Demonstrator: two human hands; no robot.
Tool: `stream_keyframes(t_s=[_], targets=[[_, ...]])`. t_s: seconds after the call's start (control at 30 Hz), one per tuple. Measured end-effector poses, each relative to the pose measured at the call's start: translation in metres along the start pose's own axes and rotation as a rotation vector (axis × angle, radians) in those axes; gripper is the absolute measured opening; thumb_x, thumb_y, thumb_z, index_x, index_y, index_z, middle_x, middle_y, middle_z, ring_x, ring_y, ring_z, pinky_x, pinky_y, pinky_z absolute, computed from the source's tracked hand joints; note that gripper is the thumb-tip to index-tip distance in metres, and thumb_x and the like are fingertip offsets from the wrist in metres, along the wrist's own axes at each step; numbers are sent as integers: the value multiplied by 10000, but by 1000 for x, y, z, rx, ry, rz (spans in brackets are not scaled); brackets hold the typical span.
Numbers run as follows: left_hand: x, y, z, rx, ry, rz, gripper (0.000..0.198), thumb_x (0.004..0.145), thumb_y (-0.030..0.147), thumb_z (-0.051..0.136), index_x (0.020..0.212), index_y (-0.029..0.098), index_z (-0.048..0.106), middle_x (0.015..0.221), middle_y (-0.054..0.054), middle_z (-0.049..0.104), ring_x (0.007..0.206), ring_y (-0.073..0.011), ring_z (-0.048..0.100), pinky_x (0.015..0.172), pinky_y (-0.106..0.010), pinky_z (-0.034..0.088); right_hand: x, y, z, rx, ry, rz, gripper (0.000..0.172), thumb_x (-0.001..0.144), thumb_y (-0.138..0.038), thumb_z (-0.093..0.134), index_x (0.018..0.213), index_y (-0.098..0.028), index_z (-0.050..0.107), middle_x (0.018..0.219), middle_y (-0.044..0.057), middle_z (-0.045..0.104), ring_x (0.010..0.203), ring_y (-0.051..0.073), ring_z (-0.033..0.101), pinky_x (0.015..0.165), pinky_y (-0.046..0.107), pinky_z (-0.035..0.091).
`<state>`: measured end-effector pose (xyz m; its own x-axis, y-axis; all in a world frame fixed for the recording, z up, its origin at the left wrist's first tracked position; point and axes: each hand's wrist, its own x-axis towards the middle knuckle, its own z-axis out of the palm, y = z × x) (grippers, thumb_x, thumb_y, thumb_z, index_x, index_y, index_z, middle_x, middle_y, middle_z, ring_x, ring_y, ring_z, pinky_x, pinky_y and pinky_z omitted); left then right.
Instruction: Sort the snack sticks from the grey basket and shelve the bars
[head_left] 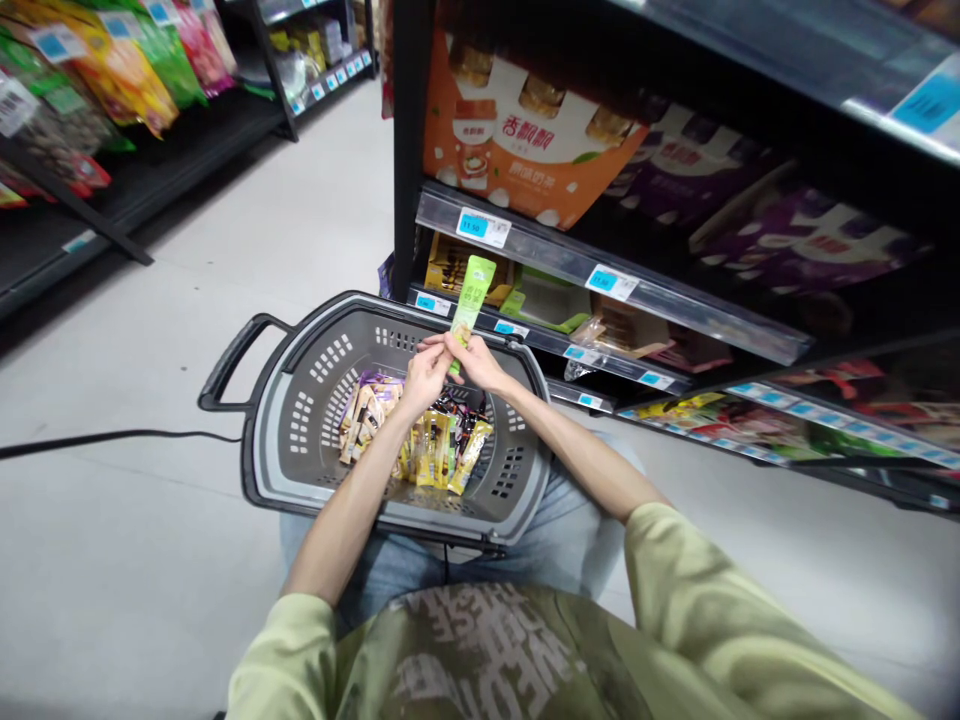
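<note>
Far to the left of the grip, up the aisle, a rack of bright snack bags (112,70) runs along the pale floor (150,560). Lower left of the grip, a black cable (112,437) lies across the floor and reaches the edge of a grey basket (300,400), whose black handle (236,360) juts out to the left. The basket sits directly below the grip, in front of the person's knees in blue jeans (570,540). Inside it, just beneath the hands, lies a loose heap of small packets (435,445) in purple, yellow and brown.

The left hand (425,375) and the right hand (480,362) meet above the basket, fingertips touching. Each grip is pressed together, pinching the bottom end of a green sachet (472,290). The sachet stands nearly upright, leaning a little to the right, and rises above the grip in front of a shelf edge.

Above and to the right of the grip, a dark shelving unit (600,275) carries blue price labels (482,228) along its rails. An orange carton (517,140) stands on a shelf above the grip. Purple cartons (787,240) lie further right.
</note>
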<state>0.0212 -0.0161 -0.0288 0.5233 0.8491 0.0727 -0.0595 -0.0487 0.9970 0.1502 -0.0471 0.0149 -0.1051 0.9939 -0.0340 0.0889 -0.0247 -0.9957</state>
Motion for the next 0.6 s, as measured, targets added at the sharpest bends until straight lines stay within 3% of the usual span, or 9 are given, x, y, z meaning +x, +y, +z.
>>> stream_keyframes(t_s=[0.2, 0.37, 0.6], targets=[[2, 4, 5, -196, -37, -71, 448, 866, 550, 632, 955, 121, 723, 794, -72, 728, 625, -150, 683, 526, -219, 510, 2, 8, -7, -90, 74, 26, 760, 880, -751, 454, 1088, -82, 749, 741, 63, 717, 443, 60, 440, 416, 184, 358], [4, 8, 3, -363, -53, -211, 328, 860, 419, 650, 948, 110, 715, 863, -84, 730, 705, -145, 685, 554, -210, 528, 4, 9, -10, -123, 82, 24, 785, 871, -766, 447, 1079, -76, 758, 822, 89, 743, 522, 82, 498, 482, 190, 406], [4, 11, 2, -337, -57, -224, 354, 867, 429, 643, 1004, 109, 706, 847, -82, 732, 673, -143, 690, 548, -209, 511, 5, 11, -8, -50, 54, 47, 758, 863, -769, 455, 1105, -113, 747, 905, 96, 763, 459, 58, 431, 414, 186, 343]])
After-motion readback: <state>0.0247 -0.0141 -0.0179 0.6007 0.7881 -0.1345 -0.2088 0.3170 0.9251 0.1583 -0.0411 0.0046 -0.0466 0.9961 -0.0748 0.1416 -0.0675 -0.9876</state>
